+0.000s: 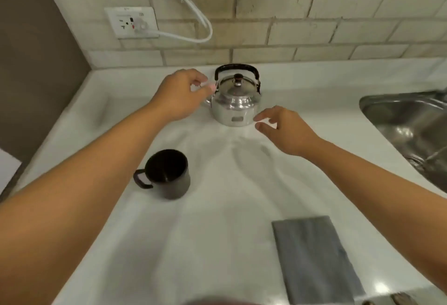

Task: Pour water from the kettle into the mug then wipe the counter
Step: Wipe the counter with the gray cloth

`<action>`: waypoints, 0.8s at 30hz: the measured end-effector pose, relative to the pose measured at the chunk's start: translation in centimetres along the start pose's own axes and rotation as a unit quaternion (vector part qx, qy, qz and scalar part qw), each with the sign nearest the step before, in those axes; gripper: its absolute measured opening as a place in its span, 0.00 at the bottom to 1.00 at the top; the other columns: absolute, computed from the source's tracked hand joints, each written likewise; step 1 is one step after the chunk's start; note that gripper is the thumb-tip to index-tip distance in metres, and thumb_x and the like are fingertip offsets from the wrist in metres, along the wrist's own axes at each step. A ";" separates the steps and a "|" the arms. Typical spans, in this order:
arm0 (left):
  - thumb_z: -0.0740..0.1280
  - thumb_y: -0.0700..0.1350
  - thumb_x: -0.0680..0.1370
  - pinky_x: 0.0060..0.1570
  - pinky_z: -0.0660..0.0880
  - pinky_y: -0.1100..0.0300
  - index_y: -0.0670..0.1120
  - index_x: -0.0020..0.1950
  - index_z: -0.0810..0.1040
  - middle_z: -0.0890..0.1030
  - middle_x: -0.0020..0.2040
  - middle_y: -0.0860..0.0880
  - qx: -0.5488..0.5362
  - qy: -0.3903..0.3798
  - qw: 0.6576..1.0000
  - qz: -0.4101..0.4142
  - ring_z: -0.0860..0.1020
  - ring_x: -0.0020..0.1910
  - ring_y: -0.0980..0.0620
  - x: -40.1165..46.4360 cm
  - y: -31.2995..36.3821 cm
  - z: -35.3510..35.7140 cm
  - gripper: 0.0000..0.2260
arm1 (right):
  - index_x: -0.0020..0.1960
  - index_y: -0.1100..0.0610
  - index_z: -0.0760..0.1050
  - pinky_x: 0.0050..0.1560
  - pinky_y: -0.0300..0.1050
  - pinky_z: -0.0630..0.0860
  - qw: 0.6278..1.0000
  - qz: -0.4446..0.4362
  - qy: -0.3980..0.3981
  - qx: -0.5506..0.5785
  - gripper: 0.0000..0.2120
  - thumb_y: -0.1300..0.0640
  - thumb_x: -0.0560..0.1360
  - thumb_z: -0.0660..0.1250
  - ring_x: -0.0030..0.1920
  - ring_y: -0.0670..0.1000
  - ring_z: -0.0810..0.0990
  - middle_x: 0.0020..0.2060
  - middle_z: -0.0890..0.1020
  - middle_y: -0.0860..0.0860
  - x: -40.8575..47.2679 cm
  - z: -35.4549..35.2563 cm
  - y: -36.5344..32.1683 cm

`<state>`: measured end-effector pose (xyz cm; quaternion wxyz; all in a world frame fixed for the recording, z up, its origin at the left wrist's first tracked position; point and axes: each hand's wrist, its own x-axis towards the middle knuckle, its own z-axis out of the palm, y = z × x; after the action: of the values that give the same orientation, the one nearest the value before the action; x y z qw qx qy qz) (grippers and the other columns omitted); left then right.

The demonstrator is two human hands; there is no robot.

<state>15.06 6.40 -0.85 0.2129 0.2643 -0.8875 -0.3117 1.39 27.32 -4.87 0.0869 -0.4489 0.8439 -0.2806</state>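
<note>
Your two bare hands flank a steel kettle standing upright near the back of the white counter, its black handle raised. Your left hand hovers at the spout side, fingers curled loosely and gripping nothing. Your right hand reaches toward the kettle's base, fingers spread and empty. A dark mug sits nearer you on the left, well apart from the kettle. A folded grey cloth lies near the front right; a steel sink is at the right edge.
</note>
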 end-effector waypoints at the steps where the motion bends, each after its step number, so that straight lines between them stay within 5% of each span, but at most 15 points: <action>1: 0.67 0.58 0.75 0.55 0.65 0.64 0.48 0.61 0.78 0.79 0.61 0.49 0.010 0.014 1.000 0.015 0.75 0.60 0.53 -2.2 0.0 -0.2 0.19 | 0.59 0.51 0.78 0.51 0.45 0.71 1.000 0.005 -0.016 0.001 0.12 0.50 0.78 0.63 0.55 0.53 0.77 0.57 0.78 0.52 -2.5 0.9 -0.1; 8: 0.65 0.53 0.78 0.55 0.60 0.78 0.50 0.60 0.77 0.77 0.59 0.54 0.028 0.109 0.990 0.086 0.71 0.59 0.57 -18.4 -2.6 0.8 0.13 | 0.65 0.51 0.74 0.64 0.51 0.68 0.995 0.041 -0.011 -0.087 0.16 0.50 0.79 0.60 0.66 0.55 0.70 0.67 0.74 0.50 -16.4 5.5 0.7; 13: 0.62 0.56 0.78 0.65 0.64 0.59 0.50 0.66 0.74 0.75 0.67 0.50 0.092 0.019 0.996 -0.001 0.68 0.66 0.52 -27.3 -6.9 3.7 0.19 | 0.70 0.56 0.69 0.68 0.53 0.60 0.985 0.091 0.035 -0.140 0.21 0.50 0.79 0.60 0.70 0.57 0.66 0.71 0.70 0.55 -22.8 8.4 1.5; 18: 0.56 0.59 0.79 0.75 0.50 0.54 0.46 0.74 0.66 0.66 0.75 0.48 0.163 -0.043 0.984 -0.048 0.61 0.75 0.50 -30.2 -9.3 4.8 0.27 | 0.77 0.51 0.50 0.74 0.57 0.43 0.977 0.131 -0.021 -0.165 0.26 0.45 0.81 0.46 0.77 0.55 0.45 0.78 0.50 0.49 -23.5 11.0 1.2; 24: 0.52 0.60 0.80 0.74 0.43 0.59 0.47 0.76 0.61 0.59 0.78 0.51 0.169 -0.056 0.982 -0.065 0.53 0.77 0.54 -30.0 -9.6 5.0 0.28 | 0.76 0.42 0.39 0.72 0.64 0.36 0.972 -0.054 -0.135 -0.183 0.26 0.41 0.79 0.36 0.76 0.56 0.37 0.76 0.41 0.42 -19.5 14.4 -2.2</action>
<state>38.64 20.26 -17.19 0.0947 0.3355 -0.9189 -0.1845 20.01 36.34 -17.65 0.1011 -0.5361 0.8357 -0.0624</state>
